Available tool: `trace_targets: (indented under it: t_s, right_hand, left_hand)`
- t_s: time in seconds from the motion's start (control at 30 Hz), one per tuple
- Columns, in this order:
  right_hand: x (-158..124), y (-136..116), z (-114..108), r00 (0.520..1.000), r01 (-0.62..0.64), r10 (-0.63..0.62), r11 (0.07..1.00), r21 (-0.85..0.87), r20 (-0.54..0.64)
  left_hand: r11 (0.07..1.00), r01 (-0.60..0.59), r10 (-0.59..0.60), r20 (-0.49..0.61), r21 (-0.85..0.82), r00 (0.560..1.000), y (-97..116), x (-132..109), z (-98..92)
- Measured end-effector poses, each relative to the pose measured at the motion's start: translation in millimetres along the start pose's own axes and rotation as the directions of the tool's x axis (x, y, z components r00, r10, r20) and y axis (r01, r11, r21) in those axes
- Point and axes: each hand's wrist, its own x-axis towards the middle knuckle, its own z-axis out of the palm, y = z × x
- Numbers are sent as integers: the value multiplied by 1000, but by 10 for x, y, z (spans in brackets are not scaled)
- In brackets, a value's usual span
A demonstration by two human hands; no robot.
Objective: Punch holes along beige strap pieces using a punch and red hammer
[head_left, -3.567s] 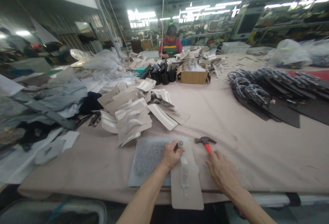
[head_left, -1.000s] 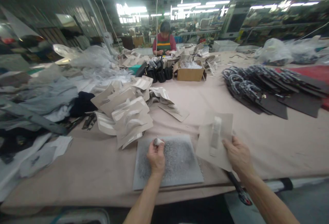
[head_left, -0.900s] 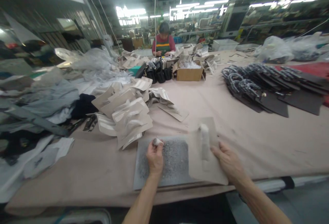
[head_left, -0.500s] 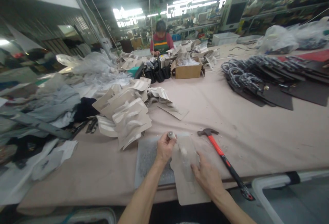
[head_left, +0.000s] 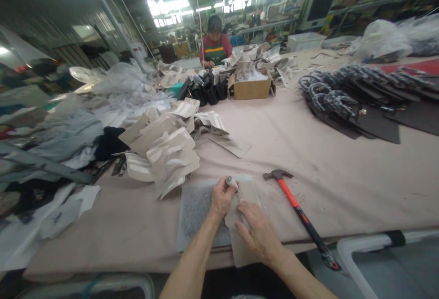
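Factory floor, long worktable (head_left: 308, 152), stacked cut pieces (head_left: 164, 148)

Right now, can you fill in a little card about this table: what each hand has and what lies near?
Left hand: fingers closed round a small round-topped tool
Right hand: flat on the beige card piece
Under the card: grey mat
Right of the hands: red-handled hammer, lying untouched
Left of the mat: heap of beige card pieces
Far end: a person at the table
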Motion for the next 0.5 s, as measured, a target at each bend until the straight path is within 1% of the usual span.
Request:
trace_targets:
  t_s: [0.13, 0.3, 0.5]
  right_hand:
    - [-109, 63, 47, 999, -5, 3, 1000, 26, 45]
    - [-116, 50, 55, 997, -55, 53, 998, 32, 63]
    - [-117, 42, 75, 997, -64, 62, 997, 45, 48]
  left_hand:
    - [1000, 7, -7, 29, 2, 1000, 12, -13, 8]
    - [1000, 13, -14, 40, 19, 999, -7, -29, 11]
    - [999, 13, -14, 32, 52, 999, 12, -36, 21]
